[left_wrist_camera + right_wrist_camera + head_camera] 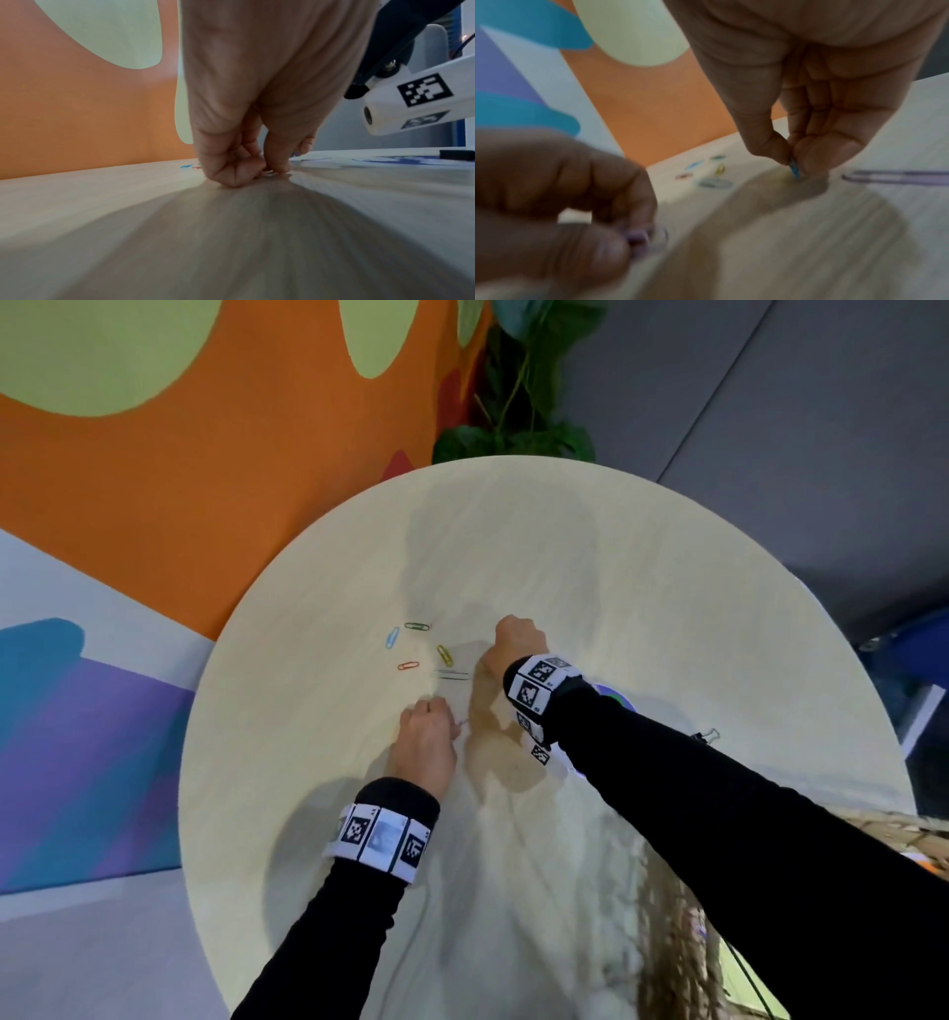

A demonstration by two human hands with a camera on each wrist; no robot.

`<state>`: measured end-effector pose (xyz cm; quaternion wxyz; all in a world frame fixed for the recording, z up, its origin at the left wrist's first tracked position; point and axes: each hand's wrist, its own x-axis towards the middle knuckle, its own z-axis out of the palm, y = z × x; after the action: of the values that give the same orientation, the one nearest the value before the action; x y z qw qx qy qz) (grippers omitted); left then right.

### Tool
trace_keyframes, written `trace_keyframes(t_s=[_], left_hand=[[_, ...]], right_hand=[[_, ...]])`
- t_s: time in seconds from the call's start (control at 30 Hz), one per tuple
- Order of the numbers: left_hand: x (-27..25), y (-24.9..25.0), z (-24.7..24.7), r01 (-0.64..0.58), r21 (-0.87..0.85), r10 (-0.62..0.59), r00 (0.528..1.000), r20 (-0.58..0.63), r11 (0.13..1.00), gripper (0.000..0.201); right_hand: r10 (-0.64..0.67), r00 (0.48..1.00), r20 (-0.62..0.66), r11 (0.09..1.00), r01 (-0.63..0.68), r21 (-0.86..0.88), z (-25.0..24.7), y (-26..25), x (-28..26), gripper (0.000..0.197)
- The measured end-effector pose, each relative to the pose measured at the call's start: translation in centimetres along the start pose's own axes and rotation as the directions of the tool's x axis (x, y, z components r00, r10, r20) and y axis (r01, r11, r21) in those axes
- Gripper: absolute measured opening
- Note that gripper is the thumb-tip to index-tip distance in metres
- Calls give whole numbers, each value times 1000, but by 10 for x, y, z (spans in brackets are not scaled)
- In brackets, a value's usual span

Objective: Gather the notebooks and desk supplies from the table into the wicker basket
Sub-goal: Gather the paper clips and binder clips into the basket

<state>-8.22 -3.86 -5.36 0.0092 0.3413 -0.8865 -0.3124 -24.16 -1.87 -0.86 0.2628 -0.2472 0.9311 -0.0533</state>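
I read no text, brand or number; the wristbands (377, 839) carry only black-and-white square marker codes.

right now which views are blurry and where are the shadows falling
Head view: fairly sharp, wide-angle bend; the table carries soft shadows around both hands. Left wrist view: the left hand is sharp, with a broad shadow fanning toward the camera. Right wrist view: motion-blurred throughout; the right hand and paper clips are smeared.

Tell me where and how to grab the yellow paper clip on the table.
Pinch the yellow paper clip across its two long sides, coming straight down from above. It lies flat on the table, so probably a fingertip must catch under a rounded end to lift it first.
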Motion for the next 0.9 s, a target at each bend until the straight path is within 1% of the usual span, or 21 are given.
trace_keyframes(t_s=[0.07,0.13,0.17,0.23,0.3,0.33,0.4,0.47,0.53,0.63,0.7,0.77,0.9], left_hand=[[-5,4,-2,3,-2,-3,1000,19,1000,13],[-11,11,-3,-7,-13,8,999,43,1000,14],[-15,15,-4,-11,-19,12,998,56,1000,14],[-25,28,-5,-3,-31,6,997,81,1000,14],[-36,42,-5,-13,-39,17,995,102,999,14],[-42,51,-6,-36,-42,41,993,108,998,13],[-55,68,-10,-93,-64,100,988,116,994,11],[-69,90,-15,-140,-82,149,981,127,987,11],[-84,114,-22,-163,-99,176,976,130,982,12],[-108,146,-35,-207,-134,227,961,156,969,9],[-127,165,-46,-270,-128,292,933,209,954,4],[-146,184,-59,-335,-105,351,900,259,936,9],[-177,210,-73,-403,-85,409,859,308,911,3]], right_hand=[[-33,999,-27,999,33,-1,-10,5,-11,26],[-42,996,-78,998,46,47,-31,14,-29,19],[-50,993,-104,996,58,75,-44,22,-42,20],[-80,982,-173,988,101,114,-73,45,-81,19],[-116,966,-232,980,150,133,-99,75,-133,19],[-126,959,-252,977,165,138,-109,92,-161,20],[-114,961,-251,975,156,157,-118,129,-211,19],[-75,978,-193,982,107,158,-110,167,-242,16],[-43,997,-71,992,51,119,-87,200,-257,14],[-66,992,105,996,59,70,-44,230,-262,17],[-87,982,167,996,87,3,-19,238,-256,18],[-84,975,205,994,96,-50,-1,239,-250,20],[-88,962,257,978,132,-159,14,229,-242,24]])
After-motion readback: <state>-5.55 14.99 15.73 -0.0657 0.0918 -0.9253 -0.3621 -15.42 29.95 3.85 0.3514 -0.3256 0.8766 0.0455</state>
